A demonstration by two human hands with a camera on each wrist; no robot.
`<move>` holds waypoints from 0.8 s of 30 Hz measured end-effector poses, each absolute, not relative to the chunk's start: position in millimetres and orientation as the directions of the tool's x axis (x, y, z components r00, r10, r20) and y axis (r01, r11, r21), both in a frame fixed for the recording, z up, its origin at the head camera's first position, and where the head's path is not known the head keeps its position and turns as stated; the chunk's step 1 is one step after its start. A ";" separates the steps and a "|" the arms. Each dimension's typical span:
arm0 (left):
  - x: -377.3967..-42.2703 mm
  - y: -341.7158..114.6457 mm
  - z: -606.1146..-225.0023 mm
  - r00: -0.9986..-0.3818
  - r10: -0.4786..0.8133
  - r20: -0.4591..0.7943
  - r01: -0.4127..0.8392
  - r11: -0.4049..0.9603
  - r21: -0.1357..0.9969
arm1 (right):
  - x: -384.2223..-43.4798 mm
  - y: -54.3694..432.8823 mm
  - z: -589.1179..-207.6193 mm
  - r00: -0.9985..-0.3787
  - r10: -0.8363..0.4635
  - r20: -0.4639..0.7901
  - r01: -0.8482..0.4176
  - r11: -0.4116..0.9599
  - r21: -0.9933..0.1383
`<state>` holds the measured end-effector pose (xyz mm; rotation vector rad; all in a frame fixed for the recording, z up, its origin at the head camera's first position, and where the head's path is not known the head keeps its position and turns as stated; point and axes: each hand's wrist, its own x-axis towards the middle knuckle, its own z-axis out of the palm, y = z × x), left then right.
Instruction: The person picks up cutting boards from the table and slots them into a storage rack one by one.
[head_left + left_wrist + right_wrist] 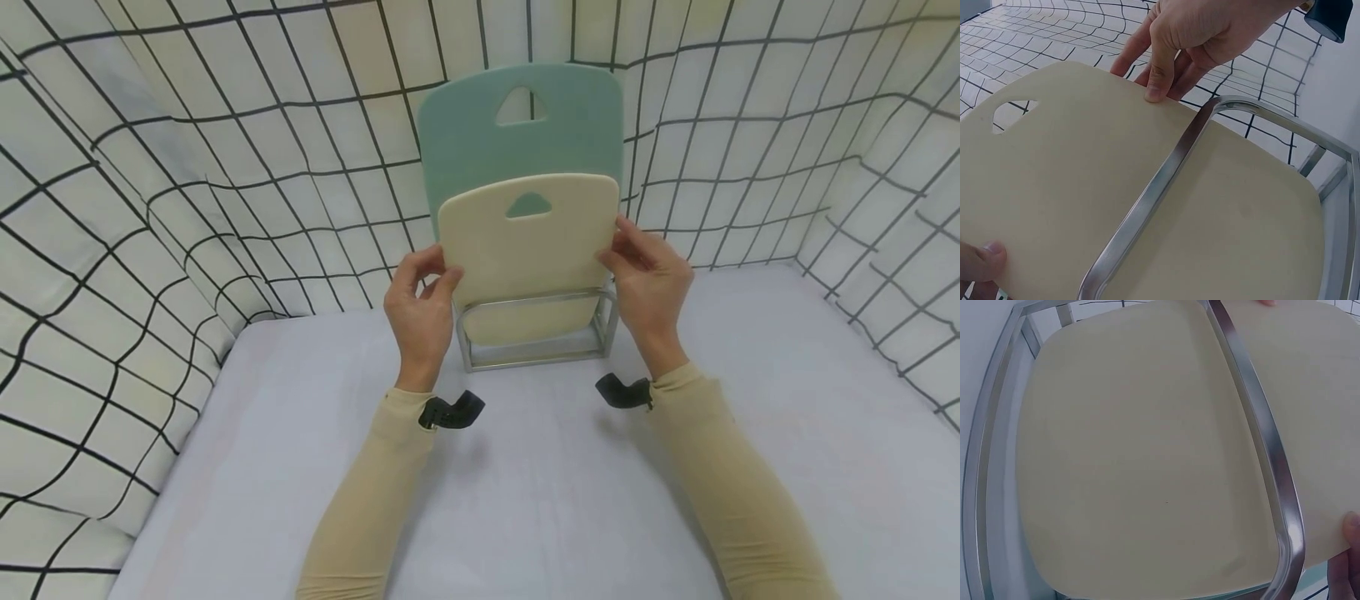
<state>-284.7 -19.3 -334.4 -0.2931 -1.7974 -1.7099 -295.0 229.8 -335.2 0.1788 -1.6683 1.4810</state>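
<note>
A cream cutting board [532, 250] with a triangular handle hole stands in a silver metal rack [536, 362], its lower part behind the front bar. My left hand [422, 312] pinches its left edge, thumb on the front face and fingers behind. At the opposite edge, my right hand [648, 279] pinches it the same way. Behind it rises a larger green cutting board [525, 146], its lower part hidden by the cream one. In the left wrist view, the left thumb [1157, 84] presses the cream board near the rack's bar.
The rack stands on a white tabletop [540, 483] near its back edge. White walls with a black grid [315, 150] enclose the back and sides. A black camera mount [452, 410] sticks out from the left wrist, another [622, 390] from the right.
</note>
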 end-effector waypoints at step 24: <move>-288.3 -18.1 -339.3 -0.785 -0.266 0.560 0.542 0.144 0.828 | -293.1 229.6 -339.6 -0.636 0.442 0.632 -0.595 0.240 -0.767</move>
